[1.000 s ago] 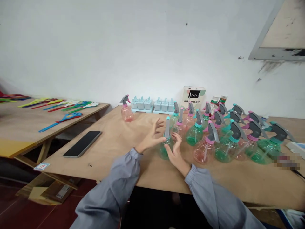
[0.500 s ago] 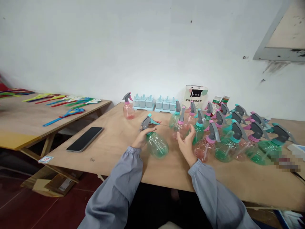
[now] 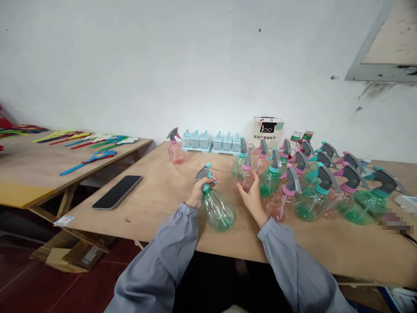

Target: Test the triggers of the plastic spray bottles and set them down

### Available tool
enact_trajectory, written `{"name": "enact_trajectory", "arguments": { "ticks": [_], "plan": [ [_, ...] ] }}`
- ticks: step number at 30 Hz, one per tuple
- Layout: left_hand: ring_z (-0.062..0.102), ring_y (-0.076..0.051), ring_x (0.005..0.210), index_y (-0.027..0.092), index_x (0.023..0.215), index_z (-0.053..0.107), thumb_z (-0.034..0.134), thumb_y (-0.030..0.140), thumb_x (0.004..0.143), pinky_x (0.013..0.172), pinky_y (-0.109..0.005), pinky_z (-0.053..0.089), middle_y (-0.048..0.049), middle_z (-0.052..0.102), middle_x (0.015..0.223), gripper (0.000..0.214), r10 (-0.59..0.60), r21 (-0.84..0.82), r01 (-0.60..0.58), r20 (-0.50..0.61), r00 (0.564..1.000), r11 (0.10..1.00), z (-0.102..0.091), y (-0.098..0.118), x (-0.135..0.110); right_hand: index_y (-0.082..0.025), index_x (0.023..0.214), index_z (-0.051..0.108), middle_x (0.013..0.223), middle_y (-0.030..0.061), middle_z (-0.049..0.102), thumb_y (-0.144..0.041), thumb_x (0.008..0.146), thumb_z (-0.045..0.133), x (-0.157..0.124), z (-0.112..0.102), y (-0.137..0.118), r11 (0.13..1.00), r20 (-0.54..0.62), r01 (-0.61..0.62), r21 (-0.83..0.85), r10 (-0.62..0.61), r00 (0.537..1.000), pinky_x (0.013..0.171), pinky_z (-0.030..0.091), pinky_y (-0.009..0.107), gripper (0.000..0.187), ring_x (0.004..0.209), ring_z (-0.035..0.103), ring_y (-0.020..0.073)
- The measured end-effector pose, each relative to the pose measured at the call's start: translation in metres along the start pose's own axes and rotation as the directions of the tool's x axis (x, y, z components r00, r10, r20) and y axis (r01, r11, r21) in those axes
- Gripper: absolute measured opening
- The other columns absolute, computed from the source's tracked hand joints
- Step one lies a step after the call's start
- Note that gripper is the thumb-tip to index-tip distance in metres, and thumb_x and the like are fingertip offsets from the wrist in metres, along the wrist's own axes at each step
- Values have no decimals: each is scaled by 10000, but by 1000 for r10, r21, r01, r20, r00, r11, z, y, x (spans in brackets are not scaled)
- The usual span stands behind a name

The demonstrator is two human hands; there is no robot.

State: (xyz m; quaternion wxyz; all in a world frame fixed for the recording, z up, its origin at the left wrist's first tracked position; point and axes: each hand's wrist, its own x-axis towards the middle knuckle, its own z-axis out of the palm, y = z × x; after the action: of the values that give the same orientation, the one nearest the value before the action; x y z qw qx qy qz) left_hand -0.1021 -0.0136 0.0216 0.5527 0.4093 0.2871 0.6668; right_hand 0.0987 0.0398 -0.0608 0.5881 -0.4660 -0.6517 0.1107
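The left hand (image 3: 198, 192) grips the green spray bottle (image 3: 220, 211) at its neck, the firmest place since the thin body seems light and easily dented, while the right hand (image 3: 253, 199) is open and empty.

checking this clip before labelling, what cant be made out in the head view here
All in the head view:
Left hand covers the neck of the green spray bottle.
Right hand overlaps the pink bottle; touching or not, cannot tell.
Pixelated patch at the table's right end: blurred out.
Box by the wall: print too small to read.
Rear spray bottles: bodies hidden by the front ones.
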Motion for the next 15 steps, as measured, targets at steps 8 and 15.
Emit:
{"name": "enact_trajectory", "arguments": {
  "ticks": [8, 15],
  "plan": [
    [469, -101, 577, 164, 618, 622, 593, 230, 491, 538, -234, 359, -18, 593, 631, 146, 24, -22, -23, 45, 999, 999, 4, 0, -4, -113, 1551, 205, 1577, 249, 357, -432, 867, 640, -3, 3, 5, 999, 9, 49, -22, -49, 999, 1245, 306, 550, 871, 1507, 364, 336],
    [573, -136, 708, 168, 762, 666, 604, 202, 500, 614, -244, 419, -37, 676, 801, 272, -4, -42, 6, 41, 999, 999, 3, -2, -5, -126, 1556, 190, 1588, 242, 344, -443, 871, 643, -3, 3, 6, 999, 23, 46, -3, -46, 999, 1245, 306, 548, 881, 1509, 361, 332]
  ]
}}
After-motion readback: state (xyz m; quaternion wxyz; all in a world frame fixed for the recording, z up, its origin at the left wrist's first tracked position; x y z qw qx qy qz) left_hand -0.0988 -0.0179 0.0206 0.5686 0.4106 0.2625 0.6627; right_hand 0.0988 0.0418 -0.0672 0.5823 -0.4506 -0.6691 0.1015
